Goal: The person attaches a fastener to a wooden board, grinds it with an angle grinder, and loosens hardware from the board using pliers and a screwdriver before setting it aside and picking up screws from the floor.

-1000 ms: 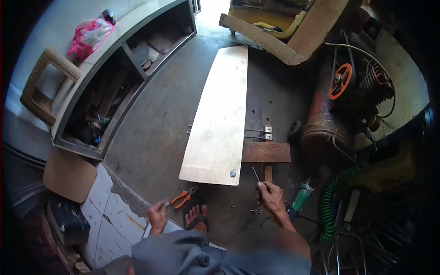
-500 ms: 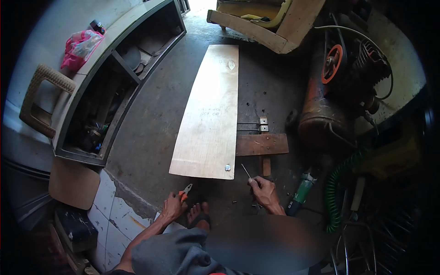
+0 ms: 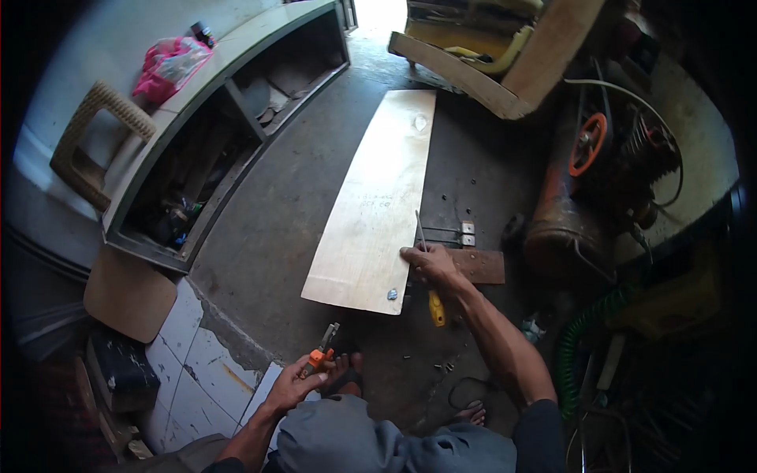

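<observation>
My left hand [image 3: 293, 385] is closed around pliers [image 3: 320, 356] with orange handles, held low in front of the board. In my right hand [image 3: 432, 264] is a screwdriver [image 3: 437, 309], its yellow handle pointing toward me and its thin shaft pointing away. The fingers of that hand also rest at the right edge of a long pale wooden board [image 3: 359, 225]. The board has handwriting on it and a small shiny metal piece [image 3: 392, 294] near its close right corner. A brown wooden piece [image 3: 482, 267] sticks out from under the board, partly hidden by my right arm.
Rods run to small metal blocks [image 3: 467, 232] right of the board. Small screws [image 3: 444, 366] lie on the floor. An air compressor [image 3: 564, 225] with a coiled green hose [image 3: 566, 386] stands right, and a low cabinet [image 3: 229, 142] left. A wooden frame [image 3: 465, 75] is at the back.
My right hand has moved forward and left with the screwdriver, from over the floor to the board's right edge. My left hand still holds the pliers. The camera view has shifted.
</observation>
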A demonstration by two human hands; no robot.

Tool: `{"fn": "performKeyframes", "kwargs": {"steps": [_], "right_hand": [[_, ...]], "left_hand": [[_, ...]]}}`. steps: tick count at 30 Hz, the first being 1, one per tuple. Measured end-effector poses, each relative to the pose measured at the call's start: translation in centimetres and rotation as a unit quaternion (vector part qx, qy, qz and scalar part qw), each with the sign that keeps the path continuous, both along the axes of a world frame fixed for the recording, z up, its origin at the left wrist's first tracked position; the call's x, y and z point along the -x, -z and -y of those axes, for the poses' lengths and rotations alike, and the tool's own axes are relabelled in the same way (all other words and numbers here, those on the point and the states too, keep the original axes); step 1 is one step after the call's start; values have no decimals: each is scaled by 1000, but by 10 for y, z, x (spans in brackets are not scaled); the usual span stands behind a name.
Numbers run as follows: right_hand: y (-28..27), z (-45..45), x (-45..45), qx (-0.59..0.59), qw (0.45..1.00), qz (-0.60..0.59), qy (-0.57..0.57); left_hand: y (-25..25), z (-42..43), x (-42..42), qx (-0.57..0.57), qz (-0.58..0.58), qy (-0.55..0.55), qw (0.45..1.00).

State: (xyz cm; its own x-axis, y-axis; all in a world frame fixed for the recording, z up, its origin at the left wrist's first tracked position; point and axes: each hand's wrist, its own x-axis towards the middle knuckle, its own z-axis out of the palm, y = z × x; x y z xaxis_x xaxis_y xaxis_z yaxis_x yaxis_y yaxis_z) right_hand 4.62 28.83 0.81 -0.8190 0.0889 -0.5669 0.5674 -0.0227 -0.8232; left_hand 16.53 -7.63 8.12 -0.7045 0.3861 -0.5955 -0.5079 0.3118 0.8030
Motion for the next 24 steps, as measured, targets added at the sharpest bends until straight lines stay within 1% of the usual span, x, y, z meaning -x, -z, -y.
{"fn": "performKeyframes", "kwargs": {"steps": [1,2,3,4,5,6,7,9,10,12,13,14,16,18,23,24], "right_hand": [[-9,11,5,16,999,-18,-28],[-17,24,11,32,997,-34,-59],[-38,41,14,2,997,-26,-67],[-49,54,14,3,996,-21,-83],[-57,66,16,2,996,-31,-85],[-63,77,19,1,995,-41,-86],[-66,84,20,2,994,-38,-103],[-67,92,21,7,996,-32,-81],[-62,92,21,12,996,-45,-81],[-60,92,22,0,997,-36,-74],[-59,91,22,-2,996,-34,-78],[-57,90,23,-9,996,-25,-83],[-58,91,23,-17,996,-16,-92],[-63,92,21,-26,996,-24,-82],[-55,91,17,-28,996,-27,-76],[-55,92,16,-20,997,-29,-73]], "left_hand": [[-8,1,2,-7,8,9,1000],[-12,2,3,-9,8,-6,1000],[-16,3,3,-25,40,-20,999],[-21,3,2,-40,74,-34,996],[-32,1,4,-57,97,-54,992],[-34,2,5,-59,99,-71,991],[-35,4,5,-80,131,-74,985],[-39,7,9,-129,171,-92,973],[-42,11,8,-130,174,-101,971],[-43,17,12,-145,192,-85,967],[-41,23,13,-120,223,-63,965],[-36,23,15,-123,224,-65,965],[-29,23,16,-107,223,-30,968],[-33,17,23,-110,214,-36,970],[-32,4,32,-117,186,-37,975],[-30,4,36,-119,221,-40,967]]}}
